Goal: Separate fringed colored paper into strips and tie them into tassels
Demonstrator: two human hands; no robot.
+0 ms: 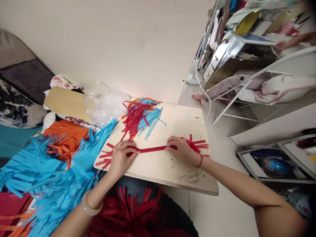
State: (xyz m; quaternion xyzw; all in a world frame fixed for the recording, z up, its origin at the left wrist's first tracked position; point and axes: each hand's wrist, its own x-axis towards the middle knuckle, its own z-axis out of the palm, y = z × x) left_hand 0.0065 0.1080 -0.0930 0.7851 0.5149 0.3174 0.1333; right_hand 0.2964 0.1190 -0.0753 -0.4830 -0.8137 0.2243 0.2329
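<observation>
A bundle of red paper strips (153,149) lies stretched across a small cream board (172,131). My left hand (122,158) is closed round the bundle near its left end, where loose strip ends fan out. My right hand (181,149) pinches the bundle near its right end, beside another fan of red ends; a red string circles that wrist. A pale bangle (91,205) sits on my left wrist.
A heap of red, blue and orange strips (140,117) lies at the board's far edge. Fringed blue paper (49,177), orange paper (65,135) and a clear plastic bag (106,105) sit left. Red fringed paper (133,210) lies on my lap. Cluttered shelves (247,39) stand right.
</observation>
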